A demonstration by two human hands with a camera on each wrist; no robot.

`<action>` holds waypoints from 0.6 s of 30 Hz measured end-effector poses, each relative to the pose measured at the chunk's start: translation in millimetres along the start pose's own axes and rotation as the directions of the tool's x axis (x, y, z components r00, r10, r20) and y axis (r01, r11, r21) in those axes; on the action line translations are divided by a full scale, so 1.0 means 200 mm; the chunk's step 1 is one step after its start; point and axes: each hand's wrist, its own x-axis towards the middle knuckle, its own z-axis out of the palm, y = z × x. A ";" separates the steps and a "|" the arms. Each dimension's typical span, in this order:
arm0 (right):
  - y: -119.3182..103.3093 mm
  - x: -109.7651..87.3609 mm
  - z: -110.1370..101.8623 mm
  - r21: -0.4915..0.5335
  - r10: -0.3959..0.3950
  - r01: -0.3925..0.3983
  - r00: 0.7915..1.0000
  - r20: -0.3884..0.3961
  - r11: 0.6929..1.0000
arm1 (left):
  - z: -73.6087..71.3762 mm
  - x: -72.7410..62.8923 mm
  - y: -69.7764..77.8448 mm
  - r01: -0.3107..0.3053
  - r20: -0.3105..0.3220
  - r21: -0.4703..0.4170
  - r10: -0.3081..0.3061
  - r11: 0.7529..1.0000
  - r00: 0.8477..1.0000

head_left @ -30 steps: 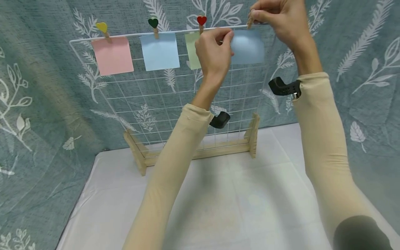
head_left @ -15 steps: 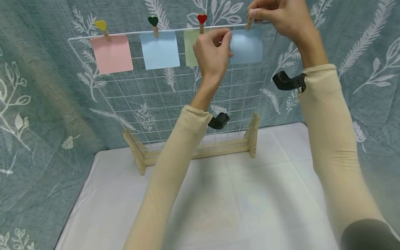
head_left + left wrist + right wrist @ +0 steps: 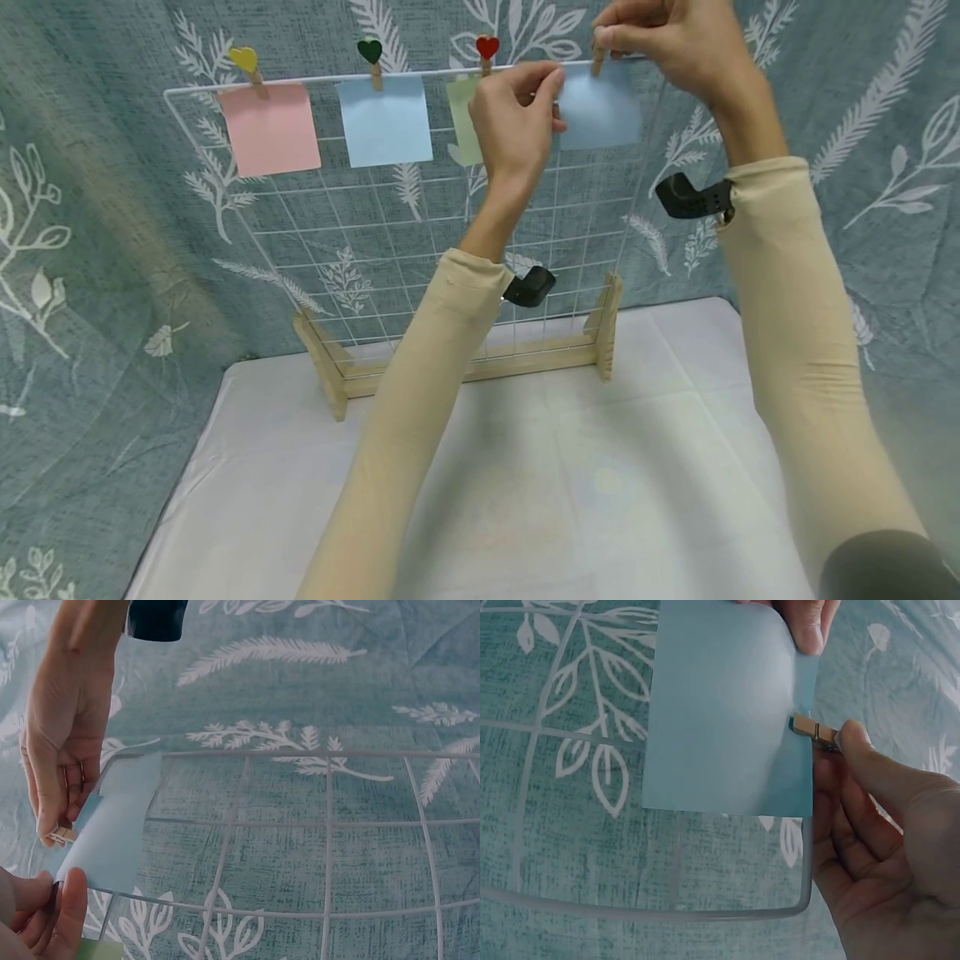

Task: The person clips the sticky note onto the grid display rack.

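Note:
A blue paper note (image 3: 600, 112) hangs at the right part of the white wire grid's top bar (image 3: 315, 81). My left hand (image 3: 517, 117) pinches the note's upper left edge between thumb and fingers. Over the note's top edge, my right hand (image 3: 675, 42) pinches a small wooden clothespin (image 3: 815, 732); its tip lies on the paper in the right wrist view. A green note (image 3: 463, 121), partly hidden behind my left hand, hangs from a clothespin with a red heart (image 3: 487, 47).
Further left hang another blue note (image 3: 386, 121) under a green heart clip (image 3: 370, 52) and a pink note (image 3: 270, 129) under a yellow heart clip (image 3: 243, 59). The grid stands on a wooden base (image 3: 540, 362) upon a white-covered table (image 3: 510, 500), before a leaf-patterned curtain (image 3: 112, 208).
The right forearm has shifted slightly right. The held blue note's lower edge has swung a little up and right. Both hands keep their hold on note and clothespin.

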 end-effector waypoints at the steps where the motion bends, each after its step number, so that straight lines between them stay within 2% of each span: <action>1: 0.00 0.00 0.00 0.011 0.015 -0.015 1.000 -0.002 1.000 | 0.00 0.00 0.00 0.001 -0.004 0.012 -0.001 1.000 1.000; 5: 0.00 -0.02 0.01 0.029 0.051 -0.050 0.999 -0.017 0.998 | 0.00 -0.01 0.01 -0.014 -0.017 0.080 0.016 0.997 1.000; 11: -0.01 -0.04 0.02 -0.005 -0.003 0.003 0.998 -0.060 1.000 | -0.02 -0.03 0.01 -0.054 -0.027 0.183 0.060 0.982 0.998; 15: 0.01 -0.06 0.00 0.057 -0.025 0.032 0.992 -0.124 0.998 | -0.03 -0.04 0.00 -0.064 -0.018 0.177 0.069 0.982 0.997; 18: 0.02 -0.09 -0.01 0.044 -0.028 0.035 0.989 -0.146 0.998 | -0.04 -0.05 -0.02 -0.099 -0.007 0.125 0.100 0.987 0.995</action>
